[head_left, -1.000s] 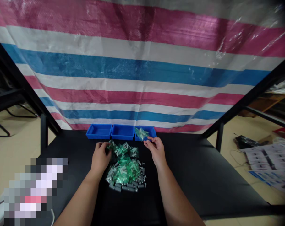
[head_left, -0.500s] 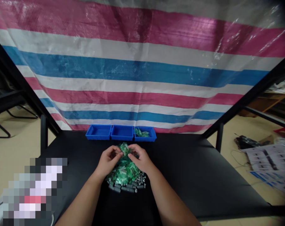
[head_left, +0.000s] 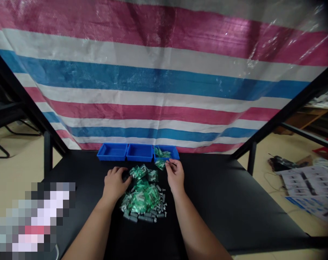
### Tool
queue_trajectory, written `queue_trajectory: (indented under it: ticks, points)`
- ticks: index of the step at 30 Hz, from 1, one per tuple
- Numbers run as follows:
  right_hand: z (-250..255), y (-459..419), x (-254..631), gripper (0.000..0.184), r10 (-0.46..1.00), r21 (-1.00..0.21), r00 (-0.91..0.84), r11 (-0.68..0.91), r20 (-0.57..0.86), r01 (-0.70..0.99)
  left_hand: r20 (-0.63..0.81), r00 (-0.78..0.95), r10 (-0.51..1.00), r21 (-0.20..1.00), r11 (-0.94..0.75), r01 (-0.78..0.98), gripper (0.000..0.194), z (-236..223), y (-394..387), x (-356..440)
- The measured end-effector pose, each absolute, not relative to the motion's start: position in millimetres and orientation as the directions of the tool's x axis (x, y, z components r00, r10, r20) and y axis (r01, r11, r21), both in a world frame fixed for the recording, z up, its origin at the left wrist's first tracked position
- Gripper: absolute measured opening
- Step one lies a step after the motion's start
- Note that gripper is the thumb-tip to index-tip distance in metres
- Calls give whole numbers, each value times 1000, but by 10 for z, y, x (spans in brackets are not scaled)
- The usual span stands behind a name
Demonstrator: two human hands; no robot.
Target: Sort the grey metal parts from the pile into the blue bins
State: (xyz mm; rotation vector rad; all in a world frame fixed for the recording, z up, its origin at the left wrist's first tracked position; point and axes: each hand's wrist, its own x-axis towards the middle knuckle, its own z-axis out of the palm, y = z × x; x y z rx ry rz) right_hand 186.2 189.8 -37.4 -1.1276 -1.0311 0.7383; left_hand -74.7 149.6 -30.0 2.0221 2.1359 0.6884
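On the black table [head_left: 220, 202] lies a heap of clear green plastic packets [head_left: 142, 198] holding small parts, with loose grey metal cylinders [head_left: 144, 216] along its near edge. My left hand [head_left: 115, 184] rests open at the heap's left side, its fingertips next to the packets. Near the far end of the heap, my right hand [head_left: 175, 177] pinches a small green packet [head_left: 160, 165] at its fingertips, just in front of the rightmost of the blue plastic bins [head_left: 174, 154]. That bin holds green packets.
Two more blue bins [head_left: 112, 152] [head_left: 140, 152] stand to the left along the table's far edge, against a striped pink, white and blue tarpaulin [head_left: 164, 83]. Printed papers [head_left: 307, 187] lie on the floor at right. A pixelated blur covers the lower left.
My hands have parted from the middle of the heap. The right hand has moved toward the bins with a small packet, and the left hand has shifted to the heap's left side.
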Motion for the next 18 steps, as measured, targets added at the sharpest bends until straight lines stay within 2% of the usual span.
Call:
queue_trajectory:
  ticks: [3,6,8,12,15,18]
  points:
    - [-468,1918,1875,30,910,-962,311,248,273,119,174,-72,982,388,-1,921,30,-287,1482,-713]
    - [-521,1923,1891,25,936,-926,204,217,287,309,158,-58,986,400,-10,917,23,-271,1479,-707]
    - [-529,1911,1903,29,952,-867,102,216,290,449,164,-61,985,418,-13,909,20,-266,1478,-712]
    - [-496,1879,1905,42,943,-700,-85,298,322,650,193,-79,978,459,-19,888,36,-265,1474,-688]
    - [-450,1879,1892,34,930,-649,-127,335,346,683,188,-67,980,442,-23,897,42,-271,1480,-654]
    - [-406,1883,1907,22,920,-702,-90,351,380,619,178,-63,982,441,-22,897,38,-272,1490,-647]
